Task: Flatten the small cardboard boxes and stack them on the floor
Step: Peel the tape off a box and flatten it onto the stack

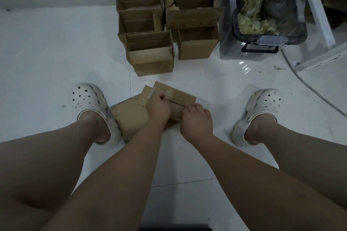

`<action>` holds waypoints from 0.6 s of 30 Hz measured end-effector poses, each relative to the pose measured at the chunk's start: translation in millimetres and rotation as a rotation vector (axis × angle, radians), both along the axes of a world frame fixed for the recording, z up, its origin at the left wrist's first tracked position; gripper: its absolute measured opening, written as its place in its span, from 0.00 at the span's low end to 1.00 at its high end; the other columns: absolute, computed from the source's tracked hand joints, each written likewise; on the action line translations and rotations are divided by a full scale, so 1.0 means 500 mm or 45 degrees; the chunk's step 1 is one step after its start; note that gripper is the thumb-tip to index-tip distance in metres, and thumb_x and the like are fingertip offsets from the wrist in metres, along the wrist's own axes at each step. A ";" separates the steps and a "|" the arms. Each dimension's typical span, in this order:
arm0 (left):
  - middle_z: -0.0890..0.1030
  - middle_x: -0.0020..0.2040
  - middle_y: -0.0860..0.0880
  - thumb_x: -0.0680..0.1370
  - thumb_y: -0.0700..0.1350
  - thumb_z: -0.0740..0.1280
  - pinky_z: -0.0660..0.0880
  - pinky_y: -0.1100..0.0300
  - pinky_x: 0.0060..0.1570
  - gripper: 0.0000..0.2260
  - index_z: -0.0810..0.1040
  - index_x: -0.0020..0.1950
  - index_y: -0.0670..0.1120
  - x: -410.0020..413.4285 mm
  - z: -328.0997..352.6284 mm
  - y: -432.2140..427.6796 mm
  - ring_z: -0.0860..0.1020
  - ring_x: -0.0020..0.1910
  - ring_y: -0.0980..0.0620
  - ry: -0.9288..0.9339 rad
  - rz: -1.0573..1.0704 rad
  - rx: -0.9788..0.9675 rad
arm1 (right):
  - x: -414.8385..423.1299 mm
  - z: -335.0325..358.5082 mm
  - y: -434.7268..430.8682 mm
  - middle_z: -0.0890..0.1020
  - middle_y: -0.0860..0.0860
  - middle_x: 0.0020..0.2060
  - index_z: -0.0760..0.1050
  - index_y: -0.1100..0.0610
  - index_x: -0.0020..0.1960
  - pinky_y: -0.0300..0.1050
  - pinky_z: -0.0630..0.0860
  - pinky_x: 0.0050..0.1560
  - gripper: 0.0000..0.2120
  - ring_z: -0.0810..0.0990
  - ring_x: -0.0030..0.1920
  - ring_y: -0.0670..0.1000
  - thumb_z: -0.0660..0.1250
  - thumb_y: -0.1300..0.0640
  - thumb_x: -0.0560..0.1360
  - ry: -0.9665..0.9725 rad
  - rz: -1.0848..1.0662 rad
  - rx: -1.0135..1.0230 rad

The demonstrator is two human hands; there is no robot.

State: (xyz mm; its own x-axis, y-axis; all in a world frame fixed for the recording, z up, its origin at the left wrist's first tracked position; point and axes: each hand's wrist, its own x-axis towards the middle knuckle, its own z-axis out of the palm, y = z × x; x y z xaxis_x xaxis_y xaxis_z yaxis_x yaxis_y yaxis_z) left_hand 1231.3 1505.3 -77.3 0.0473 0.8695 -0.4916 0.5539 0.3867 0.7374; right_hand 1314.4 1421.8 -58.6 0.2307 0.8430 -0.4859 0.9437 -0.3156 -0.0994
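Floor (56, 52) tiles carry a crowd of open boxes (150, 52) standing just beyond the flat pile (129, 116), and the taped box (180, 94) rests on that pile. The left hand (158, 106) pinches the tape (170, 93) on its top; the right hand (196, 119) grips its near edge, fingers curled. It looks best to brace with the right and strip the tape fully before pressing the box flat onto the pile.

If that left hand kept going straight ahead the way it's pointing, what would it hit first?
The left hand grips the small cardboard box. Beyond that, it would probably meet the nearest upright open box, though depth is hard to judge.
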 end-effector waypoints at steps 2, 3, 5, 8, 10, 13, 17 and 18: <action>0.78 0.45 0.46 0.79 0.39 0.59 0.72 0.54 0.49 0.06 0.76 0.46 0.44 -0.008 0.000 0.007 0.76 0.46 0.48 -0.095 0.082 -0.074 | 0.002 -0.001 -0.002 0.69 0.53 0.69 0.65 0.57 0.70 0.52 0.60 0.67 0.23 0.63 0.70 0.56 0.57 0.58 0.76 -0.011 0.003 0.010; 0.78 0.44 0.46 0.80 0.40 0.59 0.73 0.54 0.49 0.07 0.74 0.44 0.45 -0.011 0.001 0.010 0.76 0.45 0.47 -0.148 0.143 -0.097 | 0.001 -0.001 -0.002 0.71 0.54 0.68 0.63 0.56 0.71 0.53 0.61 0.66 0.23 0.64 0.69 0.57 0.57 0.58 0.76 -0.010 0.000 0.025; 0.79 0.46 0.45 0.81 0.42 0.57 0.73 0.52 0.52 0.07 0.72 0.44 0.47 -0.016 -0.001 0.016 0.78 0.48 0.45 -0.209 0.266 -0.099 | -0.002 -0.003 0.000 0.72 0.55 0.66 0.60 0.54 0.72 0.53 0.63 0.65 0.25 0.65 0.68 0.58 0.58 0.58 0.75 0.004 -0.005 0.062; 0.74 0.44 0.51 0.81 0.47 0.57 0.70 0.59 0.42 0.04 0.68 0.51 0.47 -0.021 -0.004 0.015 0.75 0.47 0.48 -0.107 0.203 0.048 | -0.009 -0.012 -0.003 0.68 0.55 0.68 0.58 0.51 0.74 0.54 0.64 0.64 0.27 0.65 0.67 0.59 0.58 0.57 0.75 0.020 0.021 0.048; 0.71 0.42 0.54 0.78 0.51 0.64 0.67 0.64 0.37 0.11 0.65 0.53 0.48 -0.016 0.000 0.011 0.73 0.42 0.53 -0.068 0.063 0.088 | -0.013 -0.021 -0.013 0.62 0.56 0.71 0.56 0.50 0.74 0.54 0.62 0.66 0.29 0.61 0.69 0.59 0.59 0.56 0.75 0.020 0.031 0.020; 0.71 0.44 0.52 0.71 0.45 0.74 0.69 0.62 0.39 0.21 0.62 0.51 0.49 -0.010 0.002 0.007 0.73 0.41 0.55 0.070 -0.053 0.125 | -0.020 -0.031 -0.028 0.59 0.57 0.72 0.53 0.50 0.75 0.55 0.59 0.68 0.32 0.57 0.71 0.60 0.61 0.54 0.74 -0.006 0.047 0.038; 0.73 0.43 0.49 0.72 0.39 0.73 0.71 0.56 0.39 0.20 0.61 0.51 0.47 -0.009 0.001 0.010 0.76 0.43 0.48 0.240 -0.038 0.156 | -0.029 -0.035 -0.027 0.61 0.58 0.70 0.55 0.51 0.75 0.55 0.60 0.67 0.31 0.59 0.70 0.61 0.61 0.55 0.74 -0.009 0.072 0.051; 0.73 0.42 0.50 0.73 0.38 0.71 0.72 0.55 0.39 0.19 0.61 0.52 0.46 -0.009 0.000 0.011 0.76 0.43 0.48 0.264 -0.045 0.164 | -0.030 -0.035 -0.026 0.61 0.58 0.70 0.55 0.52 0.75 0.55 0.60 0.67 0.31 0.59 0.70 0.61 0.61 0.55 0.74 -0.008 0.068 0.049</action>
